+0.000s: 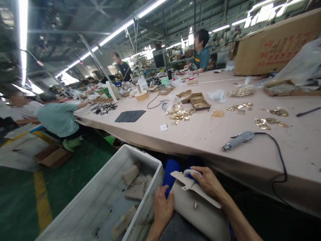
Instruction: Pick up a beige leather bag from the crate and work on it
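resting low on the lap, below the edge of the long work table (pixel 200 134), a beige handbag (pixel 200 214) lies flap-up so both hands can reach it. left hand (pixel 163 206) lies flat, fingers together, pressed on the bag's near side to steady it; right hand (pixel 209 182) curls over the flap, fingers closed around the pale handle loop (pixel 192 172). a grey bin (pixel 100 201) of similar pieces stands just beside the left hand, and an electric screwdriver (pixel 238 140) lies untouched on the table above.

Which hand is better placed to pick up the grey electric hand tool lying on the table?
Right, probably. The right hand sits at the beige leather bag's flap, just below the grey electric hand tool; the left hand is farther off.
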Action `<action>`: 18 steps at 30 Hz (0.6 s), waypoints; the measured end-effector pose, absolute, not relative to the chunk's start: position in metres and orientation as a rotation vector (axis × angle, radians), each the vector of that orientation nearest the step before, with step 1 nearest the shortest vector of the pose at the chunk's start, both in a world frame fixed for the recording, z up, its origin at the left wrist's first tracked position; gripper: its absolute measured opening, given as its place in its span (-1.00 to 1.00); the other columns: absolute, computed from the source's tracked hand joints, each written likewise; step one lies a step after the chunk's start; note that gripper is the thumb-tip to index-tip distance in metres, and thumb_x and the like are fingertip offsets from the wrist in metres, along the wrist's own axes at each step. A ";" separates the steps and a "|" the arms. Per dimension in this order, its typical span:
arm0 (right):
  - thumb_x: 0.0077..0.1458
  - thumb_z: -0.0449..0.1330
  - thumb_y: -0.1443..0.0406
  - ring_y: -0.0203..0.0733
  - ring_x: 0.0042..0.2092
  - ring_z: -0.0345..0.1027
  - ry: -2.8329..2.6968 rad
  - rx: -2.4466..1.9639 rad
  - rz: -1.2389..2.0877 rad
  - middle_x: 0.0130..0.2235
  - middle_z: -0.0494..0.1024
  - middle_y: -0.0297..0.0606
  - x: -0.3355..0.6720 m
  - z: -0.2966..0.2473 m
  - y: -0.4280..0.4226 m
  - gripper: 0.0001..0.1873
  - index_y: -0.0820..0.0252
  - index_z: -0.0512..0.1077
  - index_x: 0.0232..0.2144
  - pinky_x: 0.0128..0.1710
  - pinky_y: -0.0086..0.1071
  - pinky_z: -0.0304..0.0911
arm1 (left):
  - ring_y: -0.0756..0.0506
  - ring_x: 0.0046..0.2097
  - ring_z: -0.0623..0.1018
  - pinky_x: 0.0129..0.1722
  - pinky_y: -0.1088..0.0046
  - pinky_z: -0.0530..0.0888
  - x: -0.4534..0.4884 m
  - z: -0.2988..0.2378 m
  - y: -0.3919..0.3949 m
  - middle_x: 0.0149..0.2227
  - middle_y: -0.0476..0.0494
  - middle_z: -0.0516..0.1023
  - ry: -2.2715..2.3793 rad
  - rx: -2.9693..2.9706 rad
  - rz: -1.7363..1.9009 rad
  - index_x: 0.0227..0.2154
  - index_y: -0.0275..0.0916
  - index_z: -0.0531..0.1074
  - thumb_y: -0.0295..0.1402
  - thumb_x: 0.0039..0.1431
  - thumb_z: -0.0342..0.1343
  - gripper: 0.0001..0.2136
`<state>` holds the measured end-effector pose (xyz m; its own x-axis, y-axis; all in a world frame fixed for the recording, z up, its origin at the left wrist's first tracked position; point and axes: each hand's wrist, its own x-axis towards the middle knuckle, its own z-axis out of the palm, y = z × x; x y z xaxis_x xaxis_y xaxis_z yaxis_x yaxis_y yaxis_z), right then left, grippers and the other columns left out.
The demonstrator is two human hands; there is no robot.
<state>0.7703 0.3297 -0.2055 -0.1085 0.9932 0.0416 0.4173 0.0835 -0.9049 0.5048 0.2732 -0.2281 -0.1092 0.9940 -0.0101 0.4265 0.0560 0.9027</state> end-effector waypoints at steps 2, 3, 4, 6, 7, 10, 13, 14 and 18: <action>0.29 0.16 0.07 0.12 0.16 0.44 -1.713 -1.412 0.945 0.10 0.58 -0.17 0.763 -0.206 0.331 -0.56 0.16 0.63 0.05 0.27 -0.06 0.28 | -0.37 -0.07 0.56 0.01 0.08 0.42 0.512 -0.205 0.269 -0.16 -0.38 0.60 1.734 1.580 1.070 -0.16 -0.23 0.61 -0.07 0.32 0.15 -0.68; 0.30 0.16 0.07 0.11 0.16 0.45 -1.741 -1.404 0.919 0.09 0.58 -0.17 0.761 -0.206 0.331 -0.56 0.16 0.63 0.04 0.26 -0.08 0.29 | -0.30 -0.16 0.59 -0.08 0.16 0.47 0.518 -0.193 0.268 -0.22 -0.32 0.61 1.703 1.568 1.054 -0.19 -0.22 0.60 -0.07 0.36 0.10 -0.67; 0.30 0.16 0.07 0.10 0.15 0.45 -1.763 -1.387 0.906 0.09 0.59 -0.17 0.761 -0.206 0.330 -0.57 0.15 0.63 0.03 0.25 -0.11 0.30 | -0.25 -0.25 0.61 -0.21 0.24 0.50 0.525 -0.182 0.268 -0.29 -0.27 0.61 1.618 1.505 1.021 -0.21 -0.23 0.60 -0.04 0.36 0.09 -0.64; 0.30 0.16 0.06 0.09 0.12 0.48 -1.769 -1.361 0.897 0.06 0.61 -0.17 0.761 -0.208 0.329 -0.59 0.12 0.65 -0.01 0.20 -0.14 0.34 | -0.17 -0.41 0.60 -0.42 0.37 0.49 0.541 -0.169 0.271 -0.39 -0.24 0.61 1.394 1.312 0.948 -0.22 -0.29 0.56 0.04 0.32 0.12 -0.57; 0.30 0.16 0.06 0.09 0.11 0.49 -1.764 -1.353 0.893 0.05 0.61 -0.18 0.763 -0.209 0.328 -0.61 0.10 0.65 -0.03 0.18 -0.15 0.35 | -0.16 -0.43 0.61 -0.46 0.42 0.48 0.549 -0.167 0.272 -0.40 -0.24 0.62 1.300 1.198 0.925 -0.19 -0.32 0.55 0.05 0.27 0.18 -0.56; 0.30 0.16 0.07 0.07 0.07 0.51 -1.772 -1.322 0.876 0.04 0.61 -0.18 0.768 -0.214 0.322 -0.62 0.09 0.66 -0.04 0.12 -0.19 0.39 | -0.14 -0.43 0.64 -0.44 0.48 0.52 0.566 -0.172 0.270 -0.36 -0.30 0.66 1.091 0.933 0.920 -0.14 -0.40 0.53 -0.06 0.05 0.44 -0.50; 0.31 0.16 0.10 0.05 0.04 0.52 -1.774 -1.291 0.851 0.05 0.61 -0.18 0.774 -0.216 0.315 -0.61 0.12 0.63 0.02 0.11 -0.21 0.39 | -0.15 -0.39 0.66 -0.37 0.46 0.58 0.576 -0.180 0.263 -0.32 -0.36 0.68 0.947 0.860 0.940 -0.15 -0.46 0.56 -0.22 -0.13 0.58 -0.46; 0.31 0.16 0.10 0.04 0.04 0.52 -1.764 -1.287 0.844 0.05 0.61 -0.19 0.775 -0.217 0.314 -0.60 0.13 0.62 0.03 0.11 -0.21 0.39 | -0.17 -0.37 0.67 -0.35 0.44 0.59 0.577 -0.182 0.261 -0.31 -0.38 0.68 0.913 0.861 0.942 -0.14 -0.48 0.57 -0.25 -0.15 0.60 -0.44; 0.30 0.16 0.09 0.04 0.04 0.53 -1.745 -1.298 0.818 0.05 0.61 -0.18 0.778 -0.225 0.316 -0.58 0.14 0.61 0.05 0.12 -0.21 0.38 | -0.27 -0.29 0.71 -0.26 0.33 0.64 0.583 -0.189 0.264 -0.27 -0.41 0.69 0.866 0.929 0.955 -0.02 -0.49 0.57 -0.23 -0.11 0.59 -0.38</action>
